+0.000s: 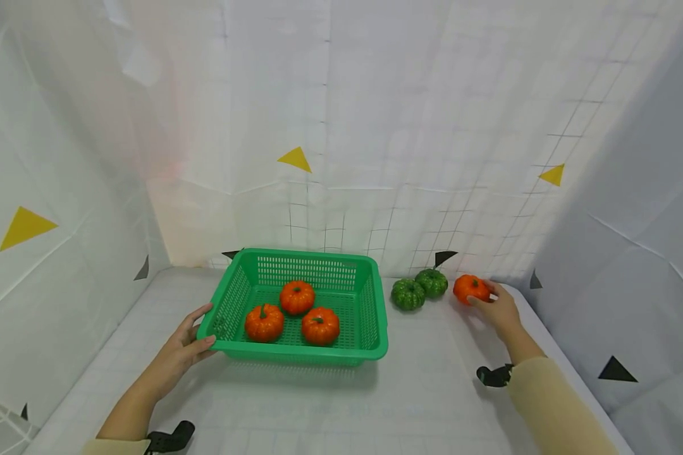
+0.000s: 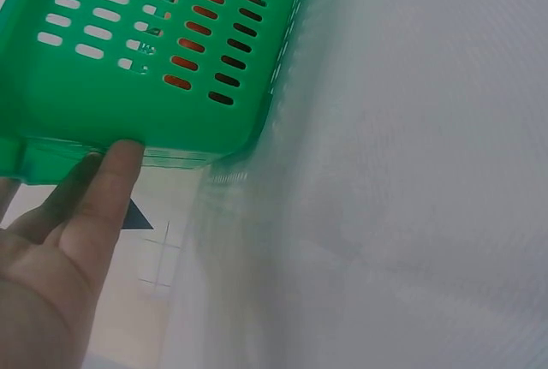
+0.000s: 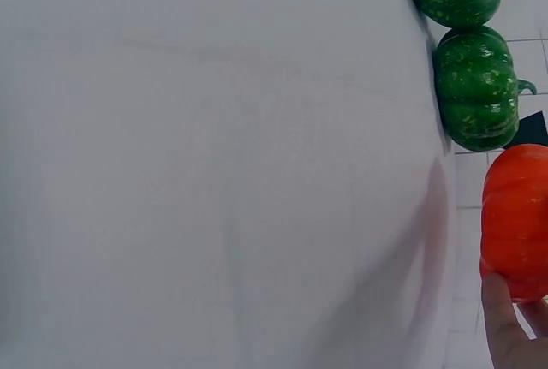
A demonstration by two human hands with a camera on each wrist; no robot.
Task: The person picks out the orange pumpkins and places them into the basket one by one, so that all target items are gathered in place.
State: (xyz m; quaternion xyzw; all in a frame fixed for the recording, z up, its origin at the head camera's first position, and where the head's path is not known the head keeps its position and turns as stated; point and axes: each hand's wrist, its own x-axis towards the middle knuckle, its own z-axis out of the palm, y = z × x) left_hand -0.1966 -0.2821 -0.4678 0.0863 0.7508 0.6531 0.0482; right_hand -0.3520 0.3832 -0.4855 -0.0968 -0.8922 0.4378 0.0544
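My left hand [image 1: 179, 351] grips the left rim of a green plastic basket [image 1: 296, 354], thumb on the rim's front corner and fingers along its outer side. In the left wrist view, fingers [image 2: 107, 193] lie against the slotted basket wall [image 2: 128, 104]. Three small orange pumpkins [image 1: 297, 297] sit on the basket's floor. Over at the right, my right hand [image 1: 499, 311] holds another orange pumpkin [image 1: 469, 289] between thumb and fingers. In the right wrist view this held pumpkin [image 3: 518, 223] shows beside the green ones, with a reddish shadow on the table.
Two green speckled pumpkins [image 1: 408, 294] stand side by side between the basket and the right hand. White sheeting walls [image 1: 375, 126] with yellow and black triangles enclose the white table [image 1: 421, 392] at the back and both sides.
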